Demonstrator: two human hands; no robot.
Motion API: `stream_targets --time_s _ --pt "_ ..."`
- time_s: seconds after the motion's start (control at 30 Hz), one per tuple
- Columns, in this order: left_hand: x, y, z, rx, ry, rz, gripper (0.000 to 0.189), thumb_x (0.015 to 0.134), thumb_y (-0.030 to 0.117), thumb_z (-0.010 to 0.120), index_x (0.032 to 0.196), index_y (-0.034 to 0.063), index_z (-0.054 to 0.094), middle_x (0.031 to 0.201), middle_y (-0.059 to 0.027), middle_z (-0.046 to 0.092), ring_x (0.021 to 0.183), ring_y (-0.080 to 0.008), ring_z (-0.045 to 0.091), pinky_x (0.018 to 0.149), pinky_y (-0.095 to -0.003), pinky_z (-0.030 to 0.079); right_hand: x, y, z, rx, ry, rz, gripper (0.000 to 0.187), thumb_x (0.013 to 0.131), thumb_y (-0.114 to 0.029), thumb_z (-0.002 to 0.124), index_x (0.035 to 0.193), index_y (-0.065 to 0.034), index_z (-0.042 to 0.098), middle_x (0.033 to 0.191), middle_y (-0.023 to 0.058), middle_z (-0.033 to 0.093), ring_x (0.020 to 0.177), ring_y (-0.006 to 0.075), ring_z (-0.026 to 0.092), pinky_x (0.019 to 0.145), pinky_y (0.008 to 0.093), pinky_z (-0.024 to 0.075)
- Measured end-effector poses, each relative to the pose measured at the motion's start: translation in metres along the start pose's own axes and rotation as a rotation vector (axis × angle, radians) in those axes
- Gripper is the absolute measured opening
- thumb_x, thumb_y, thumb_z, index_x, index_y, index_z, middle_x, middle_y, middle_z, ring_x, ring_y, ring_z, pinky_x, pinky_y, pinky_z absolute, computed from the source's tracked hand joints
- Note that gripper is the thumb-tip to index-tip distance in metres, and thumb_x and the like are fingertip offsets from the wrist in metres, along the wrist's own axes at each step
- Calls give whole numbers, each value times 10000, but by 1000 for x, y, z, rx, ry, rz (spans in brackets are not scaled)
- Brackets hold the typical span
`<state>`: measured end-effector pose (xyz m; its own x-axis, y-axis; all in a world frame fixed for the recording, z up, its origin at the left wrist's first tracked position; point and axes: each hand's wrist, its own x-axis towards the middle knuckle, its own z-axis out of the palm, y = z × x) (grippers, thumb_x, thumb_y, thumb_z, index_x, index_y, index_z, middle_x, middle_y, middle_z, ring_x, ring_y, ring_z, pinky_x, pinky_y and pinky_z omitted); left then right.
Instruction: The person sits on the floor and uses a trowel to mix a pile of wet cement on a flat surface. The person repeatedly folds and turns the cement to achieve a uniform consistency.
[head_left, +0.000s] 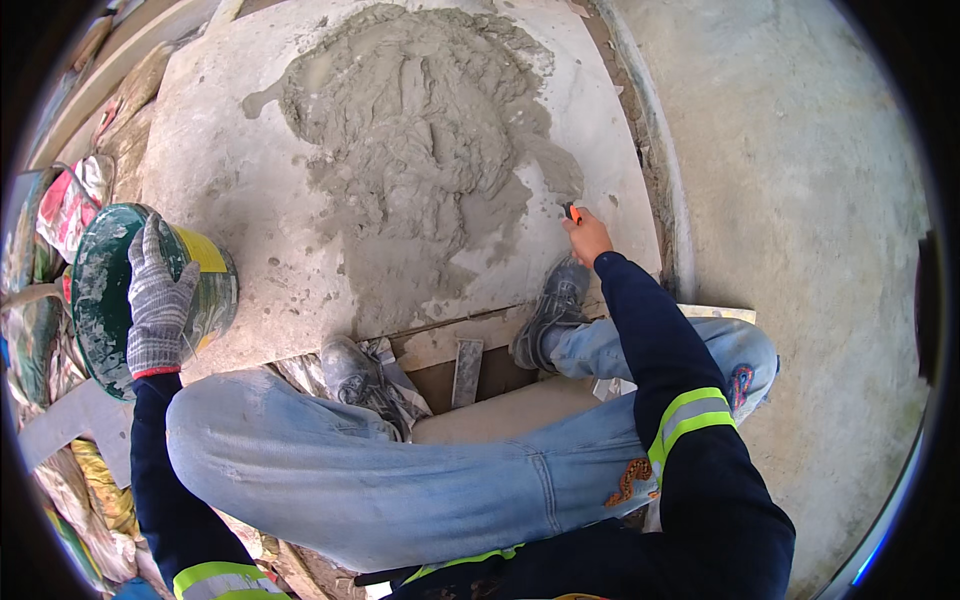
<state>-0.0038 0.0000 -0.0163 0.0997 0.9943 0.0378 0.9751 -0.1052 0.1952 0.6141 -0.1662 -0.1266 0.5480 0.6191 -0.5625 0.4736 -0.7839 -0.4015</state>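
Note:
My left hand (159, 300), in a grey knitted glove with a red cuff, is on the rim of a tipped green plastic bucket (217, 296). Dried mortar streaks the bucket, and a yellow label wraps its side. My bare right hand (589, 236) grips the orange-and-black handle of a trowel (574, 213). Its blade appears coated in wet mortar and is hard to tell from the smear around it. Just beyond lies a large heap of wet grey mortar (427, 127), spread over a pale flat board (247, 217).
My two shoes rest at the board's near edge, with a narrow flat strip (467, 373) between them. A concrete surface (802, 187) runs along the right. Several used sacks (75, 199) and a grey angled piece (82, 424) crowd the left side.

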Motion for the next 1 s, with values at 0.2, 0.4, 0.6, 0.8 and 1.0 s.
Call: stream_targets --time_s 0.2,0.4,0.6,0.8,1.0 --pt "4 12 -8 119 -38 -25 922 779 120 787 1554 187 291 1520 -204 364 1358 -375 453 1151 -417 391 12 -39 129 800 -284 80 253 942 -220 575 1131 -80 481 712 51 541 506 150 514 412 334 434" --pt "7 18 -6 94 28 47 896 786 160 798 1539 138 315 1461 -206 447 1328 -368 489 1133 -415 402 -1 -101 107 995 -528 -47 192 939 -233 589 1021 -120 458 728 25 549 508 118 509 407 303 413" --pt "-2 7 -12 236 81 30 893 808 286 784 1543 114 308 1486 -192 429 1383 -358 423 1154 -439 362 -68 -169 53 596 -259 -301 287 959 -306 577 1096 -62 514 738 41 575 550 141 579 436 323 454" --pt "4 17 -18 227 102 -1 900 809 357 781 1547 142 312 1502 -220 408 1390 -382 413 1146 -461 358 -49 -126 107 -216 335 -558 351 955 -287 585 1167 -12 533 866 241 704 812 453 684 735 530 542" --pt "-6 -2 -18 231 86 -17 922 799 342 794 1551 139 300 1495 -217 412 1379 -380 426 1141 -445 370 -41 -125 61 -365 296 -657 343 950 -303 600 1147 -27 559 862 261 695 841 446 683 738 541 531"
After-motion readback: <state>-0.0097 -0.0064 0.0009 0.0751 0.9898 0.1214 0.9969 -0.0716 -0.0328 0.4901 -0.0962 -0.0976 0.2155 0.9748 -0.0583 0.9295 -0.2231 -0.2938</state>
